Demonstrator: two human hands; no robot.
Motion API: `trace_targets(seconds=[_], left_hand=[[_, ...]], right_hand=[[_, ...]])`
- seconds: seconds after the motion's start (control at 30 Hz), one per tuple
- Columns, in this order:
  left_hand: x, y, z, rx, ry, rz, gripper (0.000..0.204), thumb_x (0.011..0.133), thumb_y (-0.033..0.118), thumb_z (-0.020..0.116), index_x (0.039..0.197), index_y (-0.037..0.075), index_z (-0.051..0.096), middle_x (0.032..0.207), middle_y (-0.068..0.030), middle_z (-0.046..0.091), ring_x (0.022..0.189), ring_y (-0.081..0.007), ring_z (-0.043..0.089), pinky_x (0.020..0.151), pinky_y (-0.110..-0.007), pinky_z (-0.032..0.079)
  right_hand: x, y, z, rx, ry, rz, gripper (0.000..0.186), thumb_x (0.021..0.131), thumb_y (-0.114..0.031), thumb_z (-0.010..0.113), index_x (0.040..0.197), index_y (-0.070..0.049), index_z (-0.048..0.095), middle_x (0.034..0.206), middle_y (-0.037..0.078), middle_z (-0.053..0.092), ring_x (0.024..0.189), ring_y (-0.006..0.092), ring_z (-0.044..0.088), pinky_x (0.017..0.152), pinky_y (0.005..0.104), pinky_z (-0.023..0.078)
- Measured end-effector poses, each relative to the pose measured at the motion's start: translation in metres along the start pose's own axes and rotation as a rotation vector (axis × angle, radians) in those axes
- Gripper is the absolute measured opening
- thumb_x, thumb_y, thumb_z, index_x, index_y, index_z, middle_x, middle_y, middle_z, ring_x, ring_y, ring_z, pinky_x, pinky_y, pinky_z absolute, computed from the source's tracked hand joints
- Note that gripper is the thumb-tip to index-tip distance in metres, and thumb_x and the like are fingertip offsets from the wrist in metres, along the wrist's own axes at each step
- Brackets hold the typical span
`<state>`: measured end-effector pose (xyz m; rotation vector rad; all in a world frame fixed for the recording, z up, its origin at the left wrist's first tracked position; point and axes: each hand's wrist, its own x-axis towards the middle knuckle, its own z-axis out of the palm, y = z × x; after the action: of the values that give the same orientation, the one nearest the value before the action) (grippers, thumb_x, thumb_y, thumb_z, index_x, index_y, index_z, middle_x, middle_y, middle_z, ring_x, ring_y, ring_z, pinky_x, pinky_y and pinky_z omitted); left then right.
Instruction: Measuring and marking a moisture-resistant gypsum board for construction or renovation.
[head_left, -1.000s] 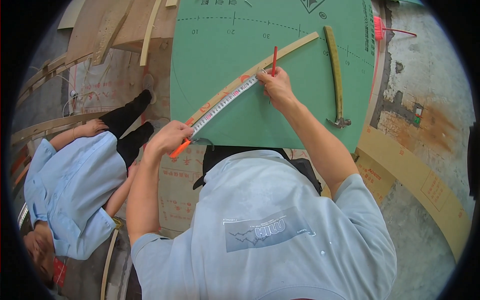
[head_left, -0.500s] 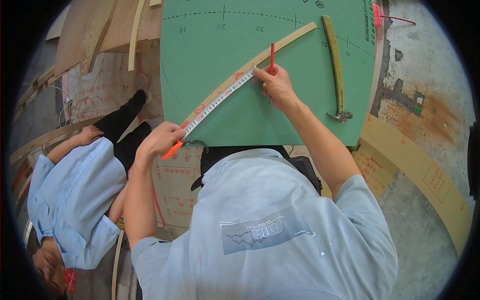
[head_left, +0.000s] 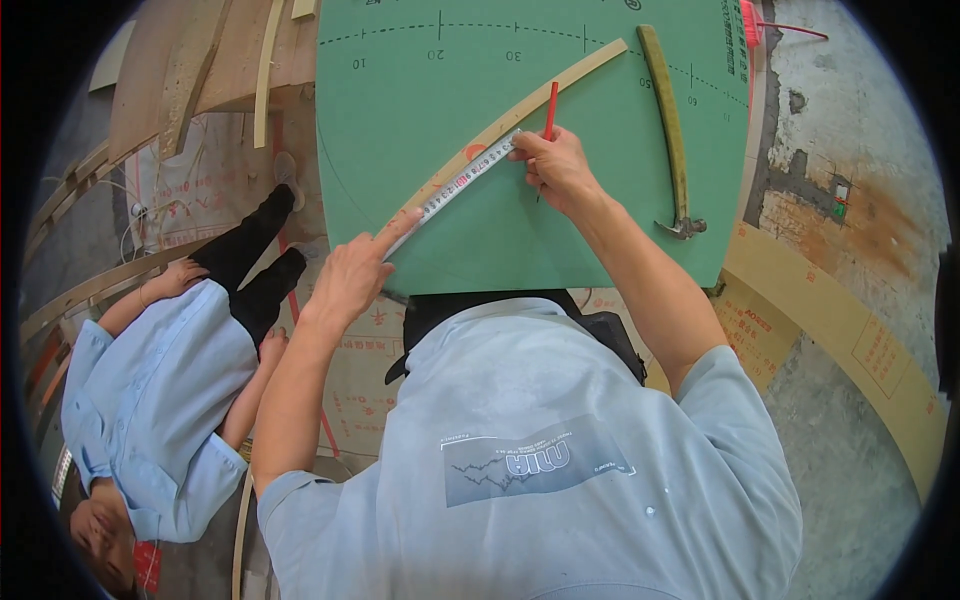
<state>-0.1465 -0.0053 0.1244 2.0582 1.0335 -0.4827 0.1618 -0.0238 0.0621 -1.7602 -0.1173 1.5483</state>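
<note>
A pale wooden strip (head_left: 565, 83) lies slantwise across the green board. Along its near edge stretches a white tape measure blade (head_left: 462, 181). My left hand (head_left: 350, 275) is closed at the blade's lower left end, its index finger stretched out along the tape; the orange case is hidden beneath the hand. At the upper end, my right hand (head_left: 560, 168) pinches the tape's tip against the strip's edge. A red pencil (head_left: 552, 110) stands up between the fingers of that same hand. To its right lies a claw hammer (head_left: 667, 125) with a yellowish handle, head toward me.
The green board (head_left: 480, 265) carries a printed dashed scale. At left, a person in a light blue shirt (head_left: 165, 365) is close to my left arm. Wooden boards (head_left: 185, 70) and a narrow strip (head_left: 267, 85) are at the upper left. Tan sheeting (head_left: 830, 330) covers floor at right.
My left hand has moved up and right along the tape, its index finger now extended, and the orange case has gone out of sight. My right hand has shifted slightly right with the pencil.
</note>
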Motion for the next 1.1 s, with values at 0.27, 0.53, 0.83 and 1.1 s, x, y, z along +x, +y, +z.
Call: trace_targets(seconds=[0.27, 0.53, 0.83, 1.1], left_hand=[[0.009, -0.006, -0.006, -0.057, -0.084, -0.002, 0.087, 0.087, -0.008, 0.061, 0.157, 0.037, 0.037, 0.097, -0.0218, 0.067, 0.088, -0.0419, 0.066, 0.081, -0.052, 0.052], [0.012, -0.007, -0.021, -0.118, -0.183, 0.0, 0.087, 0.086, -0.009, 0.061, 0.158, 0.032, 0.036, 0.107, -0.0235, 0.068, 0.097, -0.0427, 0.064, 0.085, -0.051, 0.05], [0.013, -0.004, -0.021, -0.142, -0.171, 0.019, 0.088, 0.084, -0.012, 0.061, 0.158, 0.029, 0.037, 0.112, -0.0243, 0.068, 0.101, -0.0449, 0.064, 0.086, -0.051, 0.05], [0.016, -0.001, -0.016, -0.161, -0.136, 0.017, 0.088, 0.082, -0.015, 0.06, 0.156, 0.028, 0.041, 0.119, -0.0244, 0.067, 0.107, -0.0448, 0.063, 0.088, -0.051, 0.051]], right_hand=[[-0.003, 0.003, 0.006, 0.024, -0.064, -0.014, 0.025, 0.095, -0.02, 0.074, 0.098, -0.008, 0.052, 0.082, 0.006, 0.067, 0.054, 0.004, 0.038, 0.048, 0.0225, 0.033], [0.0, 0.014, 0.003, -0.055, -0.052, -0.093, 0.022, 0.095, -0.019, 0.073, 0.098, -0.007, 0.054, 0.084, 0.006, 0.068, 0.053, 0.0035, 0.039, 0.048, 0.0221, 0.034], [-0.007, 0.002, -0.018, -0.036, -0.092, -0.059, 0.02, 0.1, -0.018, 0.065, 0.114, -0.003, 0.062, 0.083, 0.003, 0.066, 0.053, 0.0027, 0.038, 0.049, 0.0217, 0.034], [-0.004, -0.012, -0.049, 0.114, -0.086, -0.11, 0.025, 0.105, -0.024, 0.058, 0.114, -0.001, 0.064, 0.082, 0.003, 0.065, 0.054, 0.0033, 0.04, 0.05, 0.0234, 0.037]])
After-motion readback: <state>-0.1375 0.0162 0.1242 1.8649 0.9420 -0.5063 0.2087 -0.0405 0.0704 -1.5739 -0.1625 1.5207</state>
